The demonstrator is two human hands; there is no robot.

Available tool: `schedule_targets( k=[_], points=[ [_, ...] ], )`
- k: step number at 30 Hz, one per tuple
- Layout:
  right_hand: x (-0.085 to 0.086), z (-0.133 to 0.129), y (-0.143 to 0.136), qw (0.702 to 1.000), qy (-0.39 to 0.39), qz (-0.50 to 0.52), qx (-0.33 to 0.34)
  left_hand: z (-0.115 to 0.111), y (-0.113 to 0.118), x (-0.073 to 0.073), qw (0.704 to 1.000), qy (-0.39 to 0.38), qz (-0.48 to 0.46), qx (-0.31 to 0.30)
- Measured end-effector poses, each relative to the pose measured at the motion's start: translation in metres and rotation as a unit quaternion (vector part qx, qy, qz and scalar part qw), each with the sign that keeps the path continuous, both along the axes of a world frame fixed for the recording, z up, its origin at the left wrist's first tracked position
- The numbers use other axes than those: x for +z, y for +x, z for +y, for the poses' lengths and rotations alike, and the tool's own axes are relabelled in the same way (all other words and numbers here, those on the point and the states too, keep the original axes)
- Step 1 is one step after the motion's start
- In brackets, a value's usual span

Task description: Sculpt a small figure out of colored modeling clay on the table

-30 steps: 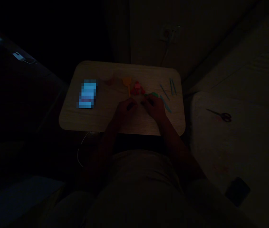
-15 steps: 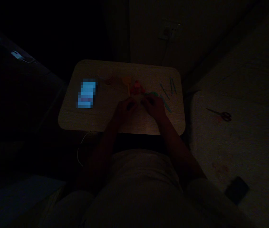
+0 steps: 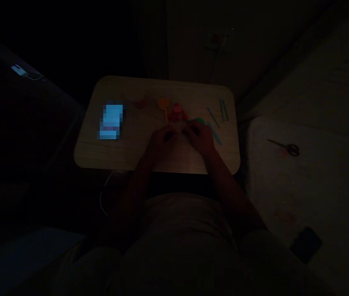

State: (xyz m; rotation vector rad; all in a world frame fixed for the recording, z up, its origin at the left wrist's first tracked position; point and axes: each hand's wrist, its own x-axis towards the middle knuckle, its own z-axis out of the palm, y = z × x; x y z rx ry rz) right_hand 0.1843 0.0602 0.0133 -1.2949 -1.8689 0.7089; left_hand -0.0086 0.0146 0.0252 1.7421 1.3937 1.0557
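In dim light, my left hand (image 3: 161,137) rests low over the front middle of the small table, fingers curled into a pinch. Facing it a short gap away is my right hand (image 3: 201,135), its fingers also bent together. Anything between the fingertips is too dark to make out. Just beyond the left hand lies an orange toy shovel (image 3: 163,103), its handle pointing at my fingers. A red lumpy object (image 3: 177,112) sits past the gap between the hands. Part of a green round thing (image 3: 200,121) shows behind my right hand, with a light-blue plastic knife (image 3: 215,136) beside it.
The wood-grain table (image 3: 115,154) has rounded corners. A lit, pixelated screen (image 3: 111,122) lies at its left, a faint reddish item (image 3: 140,102) at the back. Thin blue sticks (image 3: 213,117) lie on the right. Scissors (image 3: 291,149) and a dark object (image 3: 305,244) rest on the pale surface beside.
Both hands keep nearly the same pose and place. The view has shifted very slightly, and colours on the table look a little clearer.
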Motion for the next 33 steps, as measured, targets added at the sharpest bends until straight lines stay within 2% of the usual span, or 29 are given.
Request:
schedule_targets(
  k=[22, 33],
  points=[
    [-0.0020, 0.0010, 0.0013, 1.000, -0.003, -0.003, -0.001, 0.0001, 0.0007, 0.0016, 1.000, -0.005, 0.007, 0.002],
    [-0.0028, 0.0015, 0.0009, 1.000, 0.000, -0.020, -0.004, 0.0007, 0.0001, -0.0026, 1.000, -0.004, 0.002, 0.002]
  ],
)
